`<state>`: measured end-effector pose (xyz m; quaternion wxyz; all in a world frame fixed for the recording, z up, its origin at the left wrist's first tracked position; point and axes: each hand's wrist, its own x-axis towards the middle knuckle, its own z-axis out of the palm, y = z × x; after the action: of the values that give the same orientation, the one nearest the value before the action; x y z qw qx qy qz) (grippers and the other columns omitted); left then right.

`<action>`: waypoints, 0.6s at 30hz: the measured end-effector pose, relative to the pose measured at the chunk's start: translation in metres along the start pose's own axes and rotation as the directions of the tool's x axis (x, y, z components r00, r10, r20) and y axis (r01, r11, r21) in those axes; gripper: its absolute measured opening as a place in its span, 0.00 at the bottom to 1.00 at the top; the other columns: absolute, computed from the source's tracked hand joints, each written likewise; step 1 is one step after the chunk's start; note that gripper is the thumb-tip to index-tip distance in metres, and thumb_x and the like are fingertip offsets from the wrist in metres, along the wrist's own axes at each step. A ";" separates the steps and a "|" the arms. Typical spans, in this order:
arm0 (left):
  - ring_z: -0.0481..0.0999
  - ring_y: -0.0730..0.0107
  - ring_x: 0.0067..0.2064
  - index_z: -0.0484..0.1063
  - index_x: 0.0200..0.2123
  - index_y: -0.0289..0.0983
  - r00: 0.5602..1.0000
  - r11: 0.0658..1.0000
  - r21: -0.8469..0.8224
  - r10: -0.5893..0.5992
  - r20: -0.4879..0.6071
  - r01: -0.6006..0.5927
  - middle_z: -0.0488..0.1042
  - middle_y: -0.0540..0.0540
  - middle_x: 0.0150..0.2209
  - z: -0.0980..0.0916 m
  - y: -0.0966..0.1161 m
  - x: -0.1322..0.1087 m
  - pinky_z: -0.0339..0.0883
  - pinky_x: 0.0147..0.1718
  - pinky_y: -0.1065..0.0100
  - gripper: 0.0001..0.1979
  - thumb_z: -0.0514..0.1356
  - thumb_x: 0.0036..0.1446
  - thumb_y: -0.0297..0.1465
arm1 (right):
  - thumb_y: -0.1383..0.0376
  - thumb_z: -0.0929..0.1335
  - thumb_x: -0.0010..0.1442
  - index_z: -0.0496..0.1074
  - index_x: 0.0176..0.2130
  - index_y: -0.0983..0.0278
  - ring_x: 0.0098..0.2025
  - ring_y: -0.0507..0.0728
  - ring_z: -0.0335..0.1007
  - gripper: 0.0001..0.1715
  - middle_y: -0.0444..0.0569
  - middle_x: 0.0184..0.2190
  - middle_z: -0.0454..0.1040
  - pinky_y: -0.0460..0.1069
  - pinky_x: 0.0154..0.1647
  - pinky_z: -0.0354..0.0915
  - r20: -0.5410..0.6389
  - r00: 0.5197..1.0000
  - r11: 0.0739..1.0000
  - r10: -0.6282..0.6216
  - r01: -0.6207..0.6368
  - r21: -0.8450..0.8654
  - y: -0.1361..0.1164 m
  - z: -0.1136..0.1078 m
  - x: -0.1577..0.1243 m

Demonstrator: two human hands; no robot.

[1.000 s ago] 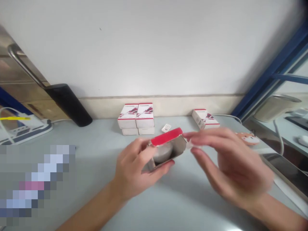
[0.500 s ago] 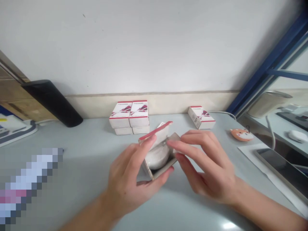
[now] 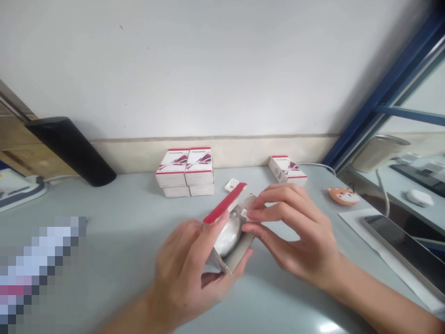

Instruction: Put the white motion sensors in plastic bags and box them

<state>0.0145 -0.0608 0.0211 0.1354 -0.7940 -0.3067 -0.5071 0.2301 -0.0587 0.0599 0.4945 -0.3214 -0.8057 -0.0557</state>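
My left hand (image 3: 189,266) grips a small open cardboard box (image 3: 232,258) with a red-edged lid, tilted above the grey table (image 3: 121,241). A white rounded object (image 3: 227,234) sits inside the box. My right hand (image 3: 297,232) is at the box's open right end, fingertips pinched on a small flap or white piece there; what exactly it pinches is hard to make out.
A stack of white-and-red boxes (image 3: 184,171) stands at the wall, another box (image 3: 287,169) to the right, a small white tag (image 3: 232,184) between them. A black cylinder (image 3: 71,150) leans at left. An orange fox-shaped item (image 3: 342,196) and a dark tablet (image 3: 399,241) lie right.
The box has tilted more upright in my left hand and its lid has swung further open. My right hand moved in from the right and its fingers closed at the box's open end.
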 end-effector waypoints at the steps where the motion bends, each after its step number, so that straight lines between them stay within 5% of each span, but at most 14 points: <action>1: 0.81 0.62 0.34 0.57 0.72 0.40 1.000 1.000 0.005 0.007 0.000 -0.007 0.78 0.49 0.36 0.000 0.001 0.000 0.76 0.30 0.61 0.47 0.75 0.54 0.30 | 0.73 0.75 0.63 0.76 0.39 0.64 0.41 0.57 0.75 0.07 0.51 0.39 0.80 0.54 0.41 0.69 0.003 1.000 1.000 0.001 -0.001 0.010 0.000 0.000 0.000; 9: 0.81 0.63 0.33 0.64 0.67 0.38 1.000 0.999 0.040 0.003 -0.004 -0.002 0.78 0.49 0.34 -0.001 0.003 0.001 0.76 0.29 0.62 0.39 0.74 0.55 0.32 | 0.75 0.73 0.62 0.77 0.37 0.64 0.40 0.58 0.73 0.06 0.52 0.39 0.79 0.54 0.41 0.70 -0.015 0.999 0.999 -0.038 0.037 -0.034 0.000 0.000 -0.002; 18: 0.81 0.61 0.34 0.60 0.71 0.39 1.000 0.999 0.038 0.005 -0.009 -0.005 0.78 0.48 0.35 0.000 0.002 0.001 0.76 0.30 0.61 0.45 0.75 0.54 0.30 | 0.70 0.74 0.65 0.79 0.40 0.60 0.39 0.57 0.73 0.05 0.50 0.40 0.79 0.54 0.41 0.72 0.021 1.000 0.991 -0.022 0.025 -0.134 -0.002 -0.003 -0.003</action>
<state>0.0159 -0.0615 0.0223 0.1530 -0.7898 -0.3136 -0.5045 0.2319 -0.0625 0.0595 0.4632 -0.3448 -0.8087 -0.1122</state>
